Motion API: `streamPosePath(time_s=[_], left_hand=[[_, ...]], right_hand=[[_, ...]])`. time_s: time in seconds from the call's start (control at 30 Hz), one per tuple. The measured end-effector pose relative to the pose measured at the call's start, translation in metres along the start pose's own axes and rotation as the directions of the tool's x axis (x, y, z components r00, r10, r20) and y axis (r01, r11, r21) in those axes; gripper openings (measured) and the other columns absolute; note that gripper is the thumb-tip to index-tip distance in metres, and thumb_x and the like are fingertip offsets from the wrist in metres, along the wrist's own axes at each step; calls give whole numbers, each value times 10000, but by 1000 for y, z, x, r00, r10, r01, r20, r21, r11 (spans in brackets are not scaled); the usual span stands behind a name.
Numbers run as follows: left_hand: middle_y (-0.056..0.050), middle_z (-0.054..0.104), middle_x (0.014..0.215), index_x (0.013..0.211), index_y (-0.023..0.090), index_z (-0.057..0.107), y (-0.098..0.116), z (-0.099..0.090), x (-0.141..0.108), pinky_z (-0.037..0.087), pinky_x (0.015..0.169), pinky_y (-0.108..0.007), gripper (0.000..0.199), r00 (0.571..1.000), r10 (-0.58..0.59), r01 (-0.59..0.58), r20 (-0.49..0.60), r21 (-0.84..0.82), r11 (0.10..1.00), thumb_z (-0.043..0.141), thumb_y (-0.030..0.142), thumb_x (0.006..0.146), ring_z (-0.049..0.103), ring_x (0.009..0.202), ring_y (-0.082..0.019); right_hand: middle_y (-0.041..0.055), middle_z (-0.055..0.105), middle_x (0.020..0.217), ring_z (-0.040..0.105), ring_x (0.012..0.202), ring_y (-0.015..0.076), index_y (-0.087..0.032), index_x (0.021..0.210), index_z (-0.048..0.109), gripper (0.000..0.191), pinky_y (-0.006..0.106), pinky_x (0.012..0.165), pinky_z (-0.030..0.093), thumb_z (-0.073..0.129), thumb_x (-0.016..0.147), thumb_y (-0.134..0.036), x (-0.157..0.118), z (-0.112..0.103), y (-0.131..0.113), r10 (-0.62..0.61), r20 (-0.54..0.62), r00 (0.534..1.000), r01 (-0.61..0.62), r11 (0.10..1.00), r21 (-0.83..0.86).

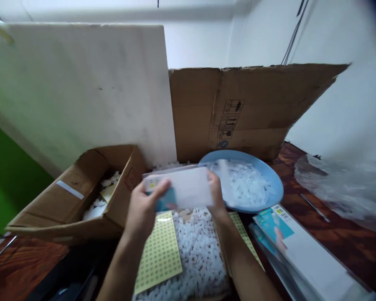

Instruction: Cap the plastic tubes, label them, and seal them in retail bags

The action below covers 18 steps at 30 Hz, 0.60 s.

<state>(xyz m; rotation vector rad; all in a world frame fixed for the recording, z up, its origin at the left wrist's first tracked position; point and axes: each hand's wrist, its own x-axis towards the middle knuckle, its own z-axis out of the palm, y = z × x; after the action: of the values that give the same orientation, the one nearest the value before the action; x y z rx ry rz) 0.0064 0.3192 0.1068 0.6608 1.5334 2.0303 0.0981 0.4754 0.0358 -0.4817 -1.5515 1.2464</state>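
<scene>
Held up between both hands is a flat white package (pixel 191 186) with a teal printed corner and a clear plastic sleeve. My left hand (pixel 146 205) grips its left end, thumb lying across the printed part. At the right end my right hand (pixel 215 190) has its fingers closed on the package, partly hidden behind it. Below the hands lies a mass of small white plastic pieces (pixel 197 246), with a yellow sticker sheet (pixel 159 255) on its left side. A second yellow sticker sheet (pixel 246 234) shows beside my right forearm.
A blue basin (pixel 274 184) of small translucent pieces stands behind my right hand. An open cardboard box (pixel 62 205) is at left. Similar packages (pixel 310 246) are stacked at right, near a thin metal rod (pixel 315 207) and crumpled clear plastic (pixel 344 192). Upright cardboard (pixel 253 104) stands behind.
</scene>
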Motion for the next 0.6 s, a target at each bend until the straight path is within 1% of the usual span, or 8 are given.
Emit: streamPosePath(time_s=[0.03,0.07,0.1,0.17,0.3,0.43,0.5,0.6], left_hand=[[-19,712,762,904,139,702,-2,-19,8,538,437,-203,380,993,-3,-1,-119,-40,999,910,364,679,636,558,-129],[-18,721,778,910,132,704,-4,-35,15,549,459,-199,415,983,5,-16,-183,-61,998,930,356,643,641,571,-126],[-17,726,787,905,126,706,-6,-46,21,556,474,-198,438,977,9,-24,-214,-70,997,946,347,613,645,583,-126],[-25,740,819,914,118,714,-9,-58,30,571,511,-197,463,977,17,-31,-212,-63,998,957,343,591,659,616,-130],[-40,750,814,951,106,711,-17,-61,34,564,505,-210,498,985,-66,60,-157,-45,997,950,369,602,674,618,-147],[-32,750,782,935,113,686,-37,-58,35,554,532,-205,471,978,-186,172,-91,-142,975,941,355,621,688,612,-148],[-38,758,790,967,109,687,-48,-57,37,564,553,-214,479,971,-231,217,-54,-194,957,936,340,629,706,628,-161],[-44,766,793,1005,99,688,-59,-56,39,572,555,-227,475,966,-258,246,-21,-235,940,921,320,654,719,633,-177]], right_hand=[[26,739,829,701,827,228,-226,885,769,276,367,758,580,727,841,-495,2,-3,-2,21,4,1000,-21,1000,10],[36,750,854,703,828,227,-210,895,771,281,357,762,570,742,836,-483,4,-5,-4,25,-7,1000,-25,1000,-5],[46,758,881,703,837,227,-200,904,771,280,348,767,560,762,828,-470,6,-7,-7,32,-21,999,-32,999,-11],[48,760,906,696,835,218,-201,919,764,279,328,753,544,800,806,-453,7,-10,-12,23,-63,998,-25,999,-26],[33,741,888,688,771,199,-217,933,725,293,311,691,539,860,763,-414,3,-13,-22,-44,-100,994,40,998,-50],[58,766,951,735,861,240,-234,998,686,333,358,749,578,870,764,-384,-3,-11,-31,-130,-90,987,124,990,-74],[58,772,938,747,857,249,-241,1050,633,413,373,752,590,881,754,-386,-3,-10,-34,-111,-111,988,111,994,-8],[28,749,842,724,743,224,-245,1070,558,521,342,679,575,903,722,-422,0,-11,-35,-39,-170,985,54,995,86]])
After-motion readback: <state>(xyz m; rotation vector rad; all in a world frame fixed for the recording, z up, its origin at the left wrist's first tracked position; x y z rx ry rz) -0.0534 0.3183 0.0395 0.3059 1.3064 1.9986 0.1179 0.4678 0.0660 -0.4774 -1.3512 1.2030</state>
